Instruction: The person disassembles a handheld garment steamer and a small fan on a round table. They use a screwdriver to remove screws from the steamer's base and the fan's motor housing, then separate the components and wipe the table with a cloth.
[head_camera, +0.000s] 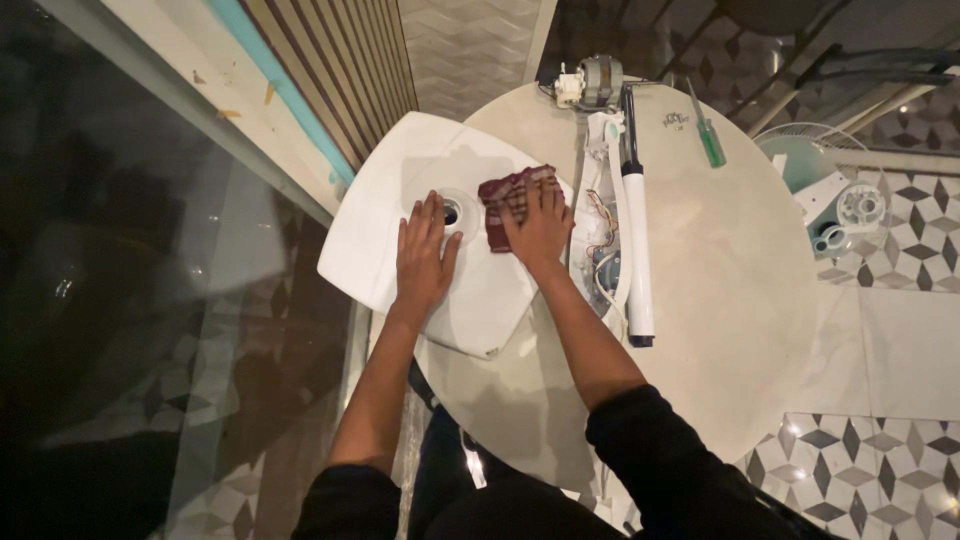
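While I look down from the head camera, I count these items, each placed against the round table (720, 300).

Base (400, 240): one, white, a rounded slab with a hole (452, 211) near its middle. It lies flat on the table's left part and overhangs that edge. Its long axis runs from its corner nearest me on the table up and left, away from me.

Cloth (508, 200): one, dark red check, crumpled, lying on the base just right of the hole.

Hands: two. My left hand (424, 255) lies flat on the base, fingers spread and pointing away from me, thumb beside the hole; it grips nothing. My right hand (540, 228) presses down on the cloth, fingers spread over it, not curled round it.

Column (610, 230): one, white, opened, wires showing, lying near the table's centre, just right of the base. Its long axis runs from the far edge towards me.

Tube (636, 240): one, white with black ends, alongside the column on its right, parallel to it.

Motor (598, 80): one, at the table's far edge, at the head of the column.

Screwdriver (708, 135): one, green handle, on the table's far right part, well apart from the base.

Grille (800, 150): one, off the table's right edge, on the floor, with white plastic parts beside it.
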